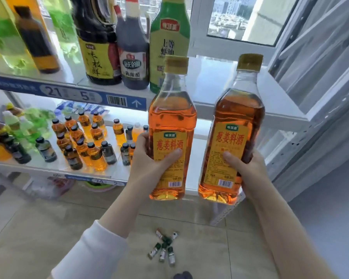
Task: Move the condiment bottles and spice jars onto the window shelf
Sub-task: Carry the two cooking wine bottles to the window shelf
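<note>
While held up in front of the window shelf (220,81) — left amber bottle (170,121) is gripped round its label by the left hand (149,164) | right amber bottle (238,117) is gripped likewise by the right hand (250,170)

Beige tiled floor (48,218), white-framed window (240,19) upper right; blue label strip (85,96) with barcode and arrow, blue-and-white packets (83,108) below it; pink basin (58,185), green basin (98,186), both blurred

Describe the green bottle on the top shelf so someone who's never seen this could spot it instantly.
On the upper shelf with the blue numbered strip, look to the row's right end. The green bottle stands there, partly behind the amber bottle in the left hand; its immediate neighbours are dark.
</note>
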